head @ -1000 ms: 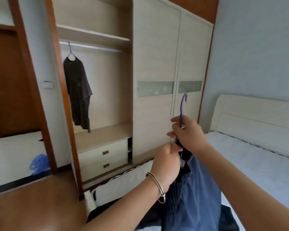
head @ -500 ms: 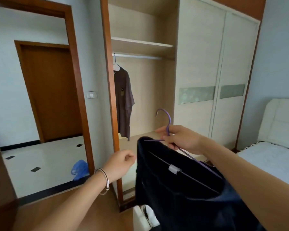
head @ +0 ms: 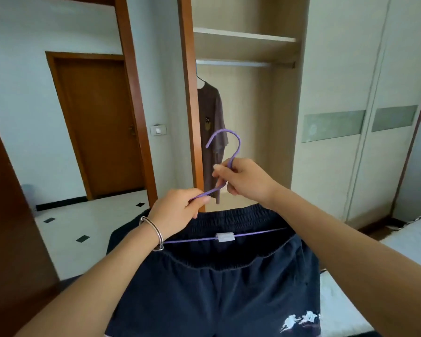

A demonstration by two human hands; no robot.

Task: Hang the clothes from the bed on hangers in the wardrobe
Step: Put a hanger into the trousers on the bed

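I see a pair of dark navy shorts [head: 219, 288] with a gathered elastic waistband and a small white print low on the right leg, draped on a thin purple hanger [head: 236, 147]. The hanger's lower bar runs left to right through the waistband, its right end slightly higher than the left, and a small white tag sits at the middle of that bar. Its hook stands up above the shorts and curls over to the left, with the open tip pointing down and left. My right hand [head: 246, 181] is closed around the neck of the hanger just under the hook, fingers pinched on the wire. My left hand [head: 178, 210], with a silver bangle [head: 153, 229] on the wrist, pinches the sloping left shoulder of the hanger between thumb and fingertips. The shorts hang near me, held in the air in front of the open section of the wardrobe [head: 338, 93]. Farther in, a brown T-shirt [head: 212, 132] hangs from the rail [head: 231, 63] at the left end of the bay, under a shelf [head: 243, 36]. The white bed [head: 408, 237] shows at the right edge, and a wooden door [head: 97, 125] stands far left.
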